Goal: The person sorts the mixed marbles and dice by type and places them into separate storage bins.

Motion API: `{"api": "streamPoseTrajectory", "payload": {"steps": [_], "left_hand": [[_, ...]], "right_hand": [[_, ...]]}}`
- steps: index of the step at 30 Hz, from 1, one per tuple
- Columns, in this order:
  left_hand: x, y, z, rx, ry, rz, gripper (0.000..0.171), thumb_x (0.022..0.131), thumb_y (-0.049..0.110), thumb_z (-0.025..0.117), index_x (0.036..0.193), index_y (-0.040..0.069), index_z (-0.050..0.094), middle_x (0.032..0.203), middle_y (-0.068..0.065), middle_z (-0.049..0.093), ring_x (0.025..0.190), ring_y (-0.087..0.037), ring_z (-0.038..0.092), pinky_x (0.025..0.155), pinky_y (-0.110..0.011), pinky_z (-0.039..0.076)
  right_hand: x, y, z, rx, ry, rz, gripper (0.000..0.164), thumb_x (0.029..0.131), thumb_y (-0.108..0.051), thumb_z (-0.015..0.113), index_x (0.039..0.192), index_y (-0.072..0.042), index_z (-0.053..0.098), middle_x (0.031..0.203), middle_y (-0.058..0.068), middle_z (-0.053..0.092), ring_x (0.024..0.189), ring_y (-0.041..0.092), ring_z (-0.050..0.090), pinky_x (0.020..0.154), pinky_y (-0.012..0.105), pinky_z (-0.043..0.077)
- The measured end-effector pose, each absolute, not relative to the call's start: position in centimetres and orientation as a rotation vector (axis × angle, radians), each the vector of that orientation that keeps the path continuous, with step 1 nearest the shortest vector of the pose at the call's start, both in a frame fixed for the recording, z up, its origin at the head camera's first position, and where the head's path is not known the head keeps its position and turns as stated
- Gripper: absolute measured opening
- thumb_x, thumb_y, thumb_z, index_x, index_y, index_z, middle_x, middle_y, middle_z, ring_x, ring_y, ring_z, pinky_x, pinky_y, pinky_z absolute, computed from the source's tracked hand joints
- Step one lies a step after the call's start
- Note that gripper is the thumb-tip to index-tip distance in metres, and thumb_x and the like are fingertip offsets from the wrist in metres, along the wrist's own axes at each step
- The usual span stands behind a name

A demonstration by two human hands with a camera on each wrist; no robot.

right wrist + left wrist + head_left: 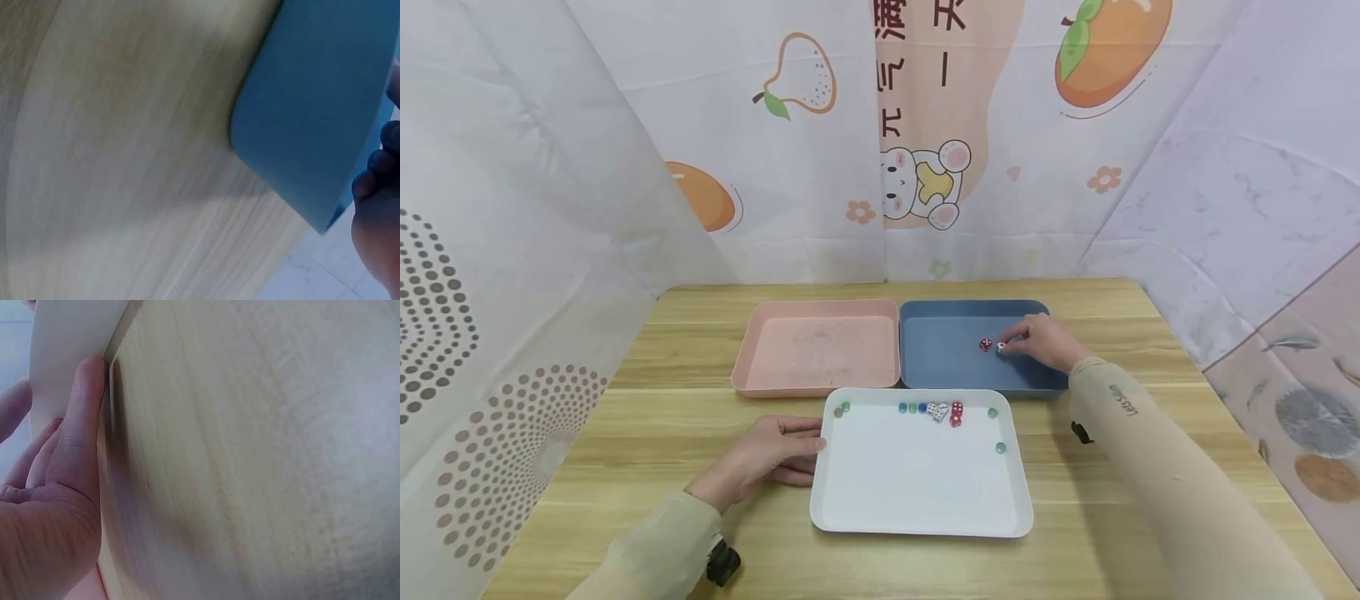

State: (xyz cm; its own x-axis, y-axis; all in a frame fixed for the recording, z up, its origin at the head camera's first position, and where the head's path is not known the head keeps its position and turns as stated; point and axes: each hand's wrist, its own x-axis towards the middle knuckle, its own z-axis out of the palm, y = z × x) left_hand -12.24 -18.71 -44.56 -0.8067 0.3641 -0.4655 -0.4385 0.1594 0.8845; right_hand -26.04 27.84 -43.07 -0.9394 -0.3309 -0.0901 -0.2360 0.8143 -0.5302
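Note:
In the head view, my right hand [1043, 340] is over the blue tray [943, 310], thumb and fingertips pinching a small white die [1000, 347]. A red die [986, 343] lies just left of it on the tray floor. My left hand [775, 454] holds the left edge of the white tray [917, 492], thumb at the rim and fingers against the outer wall. Along the far part of that tray lie white dice [937, 412], red dice [956, 414] and several green and blue beads [913, 408]. The right wrist view hides the fingertips behind the blue tray's wall.
A pink tray [823, 346] stands left of the blue one, their sides meeting. Both sit behind the white tray on the wooden table [685, 333]. Printed cloth [700, 100] hangs behind the table and along its sides.

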Motion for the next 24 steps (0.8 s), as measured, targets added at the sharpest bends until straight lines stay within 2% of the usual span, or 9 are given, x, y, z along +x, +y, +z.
{"api": "streamPoseTrajectory", "payload": {"steps": [11, 15, 18, 21, 24], "left_hand": [[-12.3, -18.6, -44.6, -0.071, 1.853, 1.703, 0.060, 0.096, 0.018, 0.074, 0.146, -0.006, 0.051, 0.119, -0.021, 0.072, 0.096, -0.033, 0.075, 0.082, -0.046, 0.062], [-12.3, -18.5, -44.6, -0.072, 1.882, 1.693, 0.058, 0.096, 0.018, 0.073, 0.145, -0.006, 0.052, 0.120, -0.020, 0.072, 0.096, -0.031, 0.075, 0.082, -0.045, 0.062], [-12.3, -18.5, -44.5, -0.065, 1.918, 1.682, 0.057, 0.097, 0.019, 0.073, 0.144, -0.006, 0.053, 0.121, -0.021, 0.071, 0.098, -0.030, 0.075, 0.082, -0.044, 0.063], [-12.3, -18.4, -44.1, -0.067, 1.996, 1.665, 0.056, 0.097, 0.021, 0.072, 0.143, -0.006, 0.054, 0.124, -0.021, 0.070, 0.098, -0.028, 0.075, 0.082, -0.042, 0.063], [-12.4, -18.4, -43.4, -0.087, 2.125, 1.664, 0.050, 0.096, 0.019, 0.074, 0.138, -0.004, 0.060, 0.126, -0.020, 0.070, 0.095, -0.025, 0.075, 0.079, -0.040, 0.064]], "right_hand": [[-25.9, 27.9, -44.0, -0.442, 2.879, -0.725, 0.014, 0.092, -0.014, 0.077, 0.103, -0.007, 0.081, 0.110, 0.014, 0.076, 0.114, 0.038, 0.063, 0.098, 0.056, 0.050], [-25.6, 28.1, -43.9, -0.459, 2.886, -0.736, 0.022, 0.092, -0.016, 0.077, 0.111, -0.005, 0.079, 0.114, 0.016, 0.075, 0.112, 0.037, 0.065, 0.095, 0.055, 0.052], [-25.4, 28.3, -43.5, -0.468, 2.893, -0.768, 0.029, 0.095, -0.018, 0.074, 0.119, -0.002, 0.075, 0.109, 0.016, 0.074, 0.096, 0.032, 0.064, 0.081, 0.047, 0.055], [-24.9, 28.4, -42.8, -0.445, 2.894, -0.798, 0.031, 0.100, -0.019, 0.067, 0.124, -0.001, 0.072, 0.107, 0.016, 0.072, 0.087, 0.027, 0.058, 0.072, 0.039, 0.051], [-24.1, 28.4, -42.0, -0.418, 2.880, -0.825, 0.033, 0.104, -0.021, 0.061, 0.128, -0.001, 0.070, 0.117, 0.018, 0.070, 0.096, 0.028, 0.061, 0.080, 0.042, 0.054]]}}
